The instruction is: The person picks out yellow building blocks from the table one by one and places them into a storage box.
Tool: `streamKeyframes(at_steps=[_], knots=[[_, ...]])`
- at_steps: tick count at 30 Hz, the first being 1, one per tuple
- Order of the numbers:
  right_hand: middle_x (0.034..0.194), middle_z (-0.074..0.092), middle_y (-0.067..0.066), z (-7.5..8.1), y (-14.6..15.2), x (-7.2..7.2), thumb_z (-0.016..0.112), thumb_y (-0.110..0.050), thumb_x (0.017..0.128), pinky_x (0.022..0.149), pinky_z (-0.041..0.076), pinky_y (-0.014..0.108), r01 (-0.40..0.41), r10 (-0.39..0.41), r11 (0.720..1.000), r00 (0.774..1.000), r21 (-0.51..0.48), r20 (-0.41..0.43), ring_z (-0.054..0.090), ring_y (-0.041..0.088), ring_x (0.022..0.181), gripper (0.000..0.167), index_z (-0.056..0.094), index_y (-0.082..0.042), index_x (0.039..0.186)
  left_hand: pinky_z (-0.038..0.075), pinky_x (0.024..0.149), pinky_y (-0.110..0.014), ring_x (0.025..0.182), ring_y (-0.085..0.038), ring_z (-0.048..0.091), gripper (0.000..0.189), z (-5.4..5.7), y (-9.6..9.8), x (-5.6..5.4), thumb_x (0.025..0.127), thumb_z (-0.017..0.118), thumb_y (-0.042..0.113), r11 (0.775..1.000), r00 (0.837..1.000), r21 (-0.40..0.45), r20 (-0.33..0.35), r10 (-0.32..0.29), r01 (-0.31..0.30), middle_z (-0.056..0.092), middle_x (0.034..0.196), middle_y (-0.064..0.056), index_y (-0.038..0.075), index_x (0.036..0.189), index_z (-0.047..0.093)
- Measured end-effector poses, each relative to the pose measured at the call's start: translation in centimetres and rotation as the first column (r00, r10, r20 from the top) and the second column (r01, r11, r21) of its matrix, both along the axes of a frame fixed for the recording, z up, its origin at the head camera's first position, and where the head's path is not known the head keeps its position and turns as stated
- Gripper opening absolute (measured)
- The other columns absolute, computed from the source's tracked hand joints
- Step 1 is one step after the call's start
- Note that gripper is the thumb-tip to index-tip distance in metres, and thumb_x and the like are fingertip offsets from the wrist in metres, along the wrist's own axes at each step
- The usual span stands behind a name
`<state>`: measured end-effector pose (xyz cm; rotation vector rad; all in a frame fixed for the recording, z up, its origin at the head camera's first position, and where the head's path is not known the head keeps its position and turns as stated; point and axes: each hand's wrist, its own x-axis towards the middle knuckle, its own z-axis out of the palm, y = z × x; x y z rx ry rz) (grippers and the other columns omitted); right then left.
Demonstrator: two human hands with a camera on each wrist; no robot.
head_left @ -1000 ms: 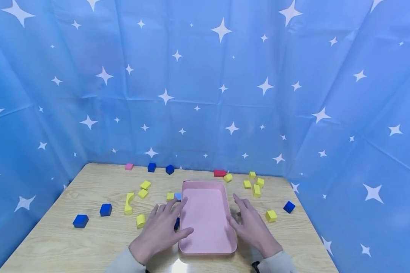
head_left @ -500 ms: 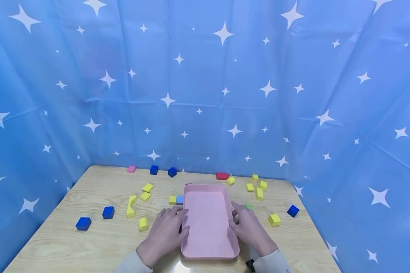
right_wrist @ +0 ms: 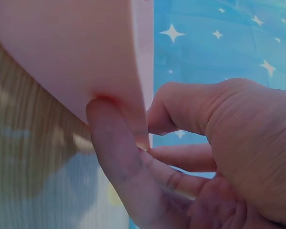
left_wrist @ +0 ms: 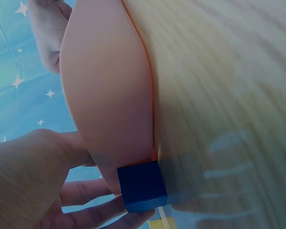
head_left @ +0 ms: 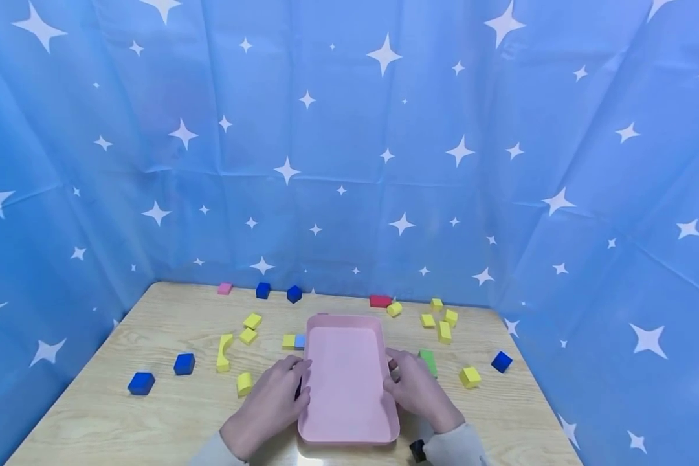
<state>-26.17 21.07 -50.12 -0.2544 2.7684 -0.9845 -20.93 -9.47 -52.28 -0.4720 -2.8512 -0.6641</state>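
Note:
A pink rectangular tray [head_left: 348, 382] lies in front of me, its long sides running away from me. My left hand [head_left: 274, 398] holds its left wall, thumb at the rim and fingers along the outside. In the left wrist view a dark blue block [left_wrist: 142, 187] sits against the tray's outer wall, right by those fingers. The right hand [head_left: 421, 389] pinches the opposite wall; in the right wrist view its thumb is over the rim and a finger [right_wrist: 112, 138] presses the outer face. A green block [head_left: 428, 362] lies just beyond the right hand.
Yellow blocks are scattered on both sides, among them an arch [head_left: 224, 353] and a cylinder [head_left: 244, 384]. Blue blocks [head_left: 142, 383] lie at the left, back and right. A red block [head_left: 380, 301] is near the back edge. A starry blue curtain [head_left: 349, 162] surrounds the wooden table [head_left: 93, 401].
Both hands have closed in on the tray's side walls and taken hold of them. The tray has shifted slightly left, and the green block beside the right hand has come into view.

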Motion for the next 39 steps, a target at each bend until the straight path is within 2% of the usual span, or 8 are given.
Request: streamKeyframes(at_steps=[6, 12, 18, 24, 30, 33, 39], knots=[[0.115, 0.081, 0.014, -0.6, -0.4, 0.3, 0.078, 0.003, 0.097, 0.063, 0.068, 0.030, -0.003, 0.003, 1.000, 1.000, -0.019, -0.010, 0.076, 0.017, 0.087, 0.074, 0.056, 0.004, 0.168, 0.073, 0.101, -0.052, 0.121, -0.035, 0.081, 0.048, 0.1, -0.4, 0.1, 0.099, 0.089, 0.016, 1.000, 1.000, 0.015, 0.023, 0.003, -0.003, 0.080, 0.139, -0.020, 0.000, 0.143, 0.079], [0.120, 0.081, 0.014, -1.0, -0.6, 0.2, 0.079, 0.001, 0.099, 0.070, 0.071, 0.034, 0.024, -0.023, 0.999, 0.999, -0.035, 0.028, 0.078, 0.019, 0.095, 0.077, 0.054, -0.001, 0.171, 0.074, 0.099, -0.051, 0.121, -0.033, 0.081, 0.051, 0.3, -0.5, -0.1, 0.099, 0.090, 0.019, 1.000, 0.999, -0.012, 0.030, 0.014, -0.013, 0.080, 0.140, -0.019, 0.003, 0.145, 0.079], [0.120, 0.081, 0.014, -0.9, -0.6, 0.3, 0.079, 0.002, 0.098, 0.069, 0.071, 0.034, 0.033, -0.032, 0.999, 0.999, -0.034, 0.035, 0.078, 0.019, 0.095, 0.078, 0.053, -0.001, 0.171, 0.074, 0.100, -0.051, 0.122, -0.032, 0.081, 0.053, 0.6, -0.7, -0.4, 0.101, 0.091, 0.027, 1.000, 0.999, -0.001, 0.040, 0.023, -0.023, 0.081, 0.139, -0.017, 0.008, 0.148, 0.078], [0.119, 0.081, 0.015, -0.9, -0.6, 0.4, 0.079, 0.003, 0.097, 0.069, 0.071, 0.032, 0.032, -0.031, 0.999, 0.999, -0.028, 0.028, 0.077, 0.019, 0.094, 0.079, 0.053, 0.001, 0.171, 0.073, 0.104, -0.057, 0.128, -0.038, 0.080, 0.056, 1.4, -1.1, -0.7, 0.104, 0.089, 0.032, 0.998, 0.996, 0.015, 0.073, 0.055, -0.056, 0.078, 0.146, -0.020, 0.010, 0.153, 0.075], [0.119, 0.081, 0.015, -0.9, -0.4, 0.2, 0.079, 0.003, 0.097, 0.069, 0.071, 0.033, 0.024, -0.023, 0.999, 0.999, -0.042, 0.034, 0.078, 0.019, 0.094, 0.078, 0.053, 0.001, 0.171, 0.072, 0.104, -0.057, 0.129, -0.037, 0.080, 0.047, 2.2, -2.3, -0.9, 0.109, 0.084, 0.032, 0.995, 0.993, 0.000, 0.056, 0.102, -0.102, 0.079, 0.145, -0.018, 0.013, 0.151, 0.077], [0.119, 0.082, 0.015, -0.8, -0.3, 0.2, 0.079, 0.003, 0.097, 0.068, 0.071, 0.033, 0.017, -0.015, 0.999, 0.999, -0.050, 0.035, 0.078, 0.019, 0.093, 0.079, 0.052, 0.002, 0.171, 0.071, 0.107, -0.059, 0.135, -0.040, 0.078, 0.044, 2.4, -3.0, -0.8, 0.109, 0.084, 0.031, 0.993, 0.991, -0.002, 0.051, 0.121, -0.121, 0.078, 0.148, -0.020, 0.013, 0.149, 0.078], [0.116, 0.082, 0.013, -1.0, -0.2, 0.1, 0.078, 0.003, 0.098, 0.068, 0.071, 0.032, 0.020, -0.018, 0.999, 0.999, -0.046, 0.043, 0.077, 0.017, 0.091, 0.078, 0.052, 0.002, 0.172, 0.073, 0.104, -0.057, 0.131, -0.038, 0.080, 0.039, 2.3, -4.3, -0.9, 0.109, 0.083, 0.029, 0.992, 0.990, -0.004, 0.047, 0.130, -0.130, 0.080, 0.144, -0.019, 0.012, 0.144, 0.080]])
